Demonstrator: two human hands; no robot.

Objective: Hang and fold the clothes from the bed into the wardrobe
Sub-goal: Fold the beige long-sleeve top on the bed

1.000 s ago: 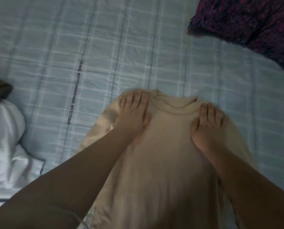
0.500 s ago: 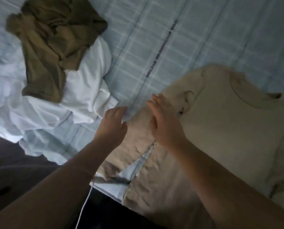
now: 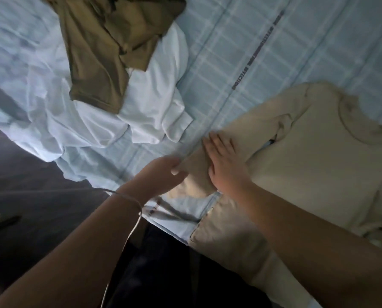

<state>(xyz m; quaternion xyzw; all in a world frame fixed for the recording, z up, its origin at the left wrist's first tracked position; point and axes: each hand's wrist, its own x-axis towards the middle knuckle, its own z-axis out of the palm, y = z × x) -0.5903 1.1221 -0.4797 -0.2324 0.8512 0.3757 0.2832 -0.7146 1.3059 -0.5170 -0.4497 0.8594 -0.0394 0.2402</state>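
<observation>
On sleeve [image 3: 247, 130]: L hand [image 3: 161, 174], R hand [image 3: 225, 165]

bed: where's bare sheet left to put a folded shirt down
Widest bare patch: the checked sheet at upper right, between the white pile and the beige shirt. A thin strip shows at the bed edge below the sleeve. Crowded: the left, olive garment over the white pile, and the sleeve, with the left hand and right hand on it.
</observation>
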